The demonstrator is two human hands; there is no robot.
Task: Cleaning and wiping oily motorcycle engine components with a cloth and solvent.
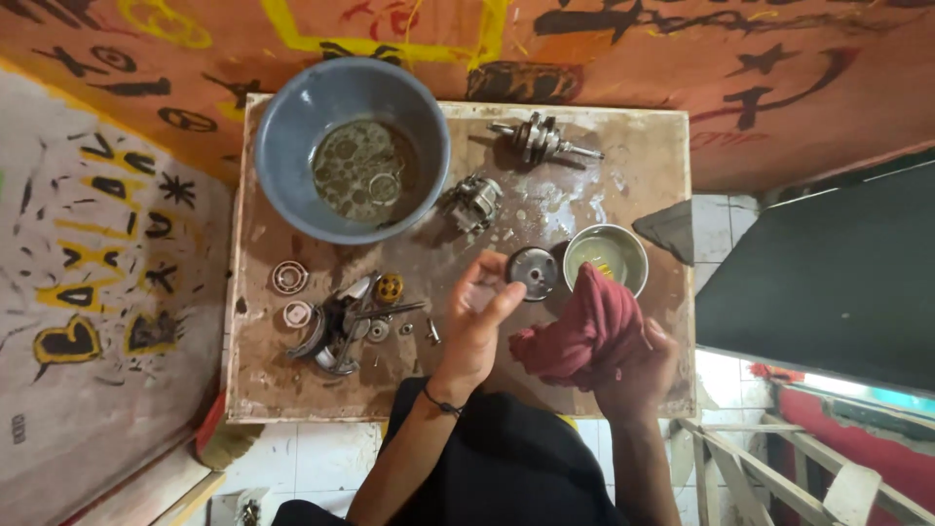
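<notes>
red rag (584, 336) bunched in right hand (638, 375); left hand (477, 317) fingers clamp round metal drum (533, 273), flat face up.

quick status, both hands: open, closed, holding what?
Left hand: fingers closed on a round metal part.
Right hand: closed around a red rag.

Metal part (533, 273): round, dark grey, drum-like disc (possibly a clutch piece, the view is small), flat face tilted toward the camera, pinched at its edge, raised above the stained tabletop.
Rag (584, 333): dark red cloth, crumpled and bunched, peaking upward, just right of the disc and touching it.
</notes>
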